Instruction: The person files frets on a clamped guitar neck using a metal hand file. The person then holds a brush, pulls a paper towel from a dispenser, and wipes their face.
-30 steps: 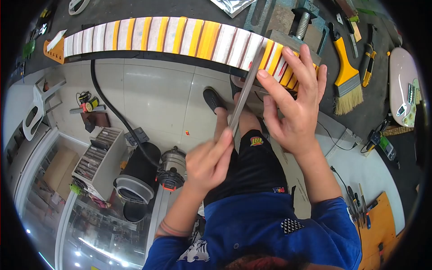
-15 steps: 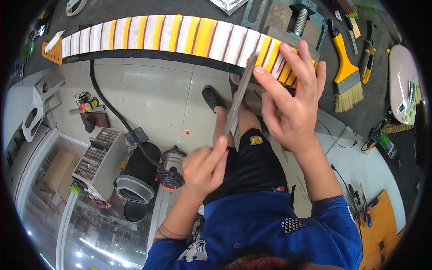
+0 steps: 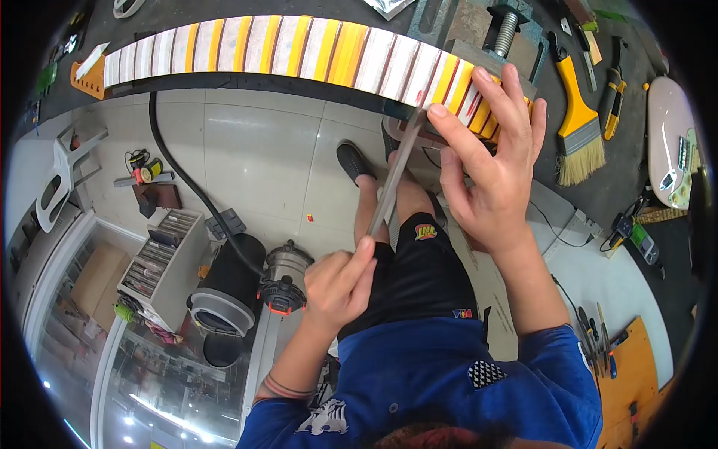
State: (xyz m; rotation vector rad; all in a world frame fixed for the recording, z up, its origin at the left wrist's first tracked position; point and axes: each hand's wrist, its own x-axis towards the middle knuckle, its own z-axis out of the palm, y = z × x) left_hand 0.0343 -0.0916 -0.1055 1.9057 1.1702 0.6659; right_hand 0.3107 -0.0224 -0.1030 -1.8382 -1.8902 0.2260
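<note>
A guitar neck [image 3: 329, 52] lies across the top of the view, white and yellow tape strips covering the fingerboard between dark bare fret lines. Its orange headstock [image 3: 87, 80] is at the left end. Closed around one end of a long narrow metal file [image 3: 393, 176], my left hand [image 3: 336, 288] has its index finger laid along the tool. The file's far end meets the near edge of the neck. My right hand [image 3: 490, 161] has its fingers spread, with fingertips on the taped right part of the neck and the index fingertip beside the file's tip.
Behind the neck's right end stands a bench vise [image 3: 505, 37]. A yellow brush [image 3: 576, 112], a yellow-black cutter [image 3: 614, 101] and a pink guitar body [image 3: 666, 135] lie farther right. A black hose [image 3: 183, 179] hangs down to a vacuum [image 3: 288, 277] on the floor.
The file has slid back toward my body, its tip going from on top of the tape to the neck's near edge. My left hand moved slightly back with it; my right hand barely shifted.
</note>
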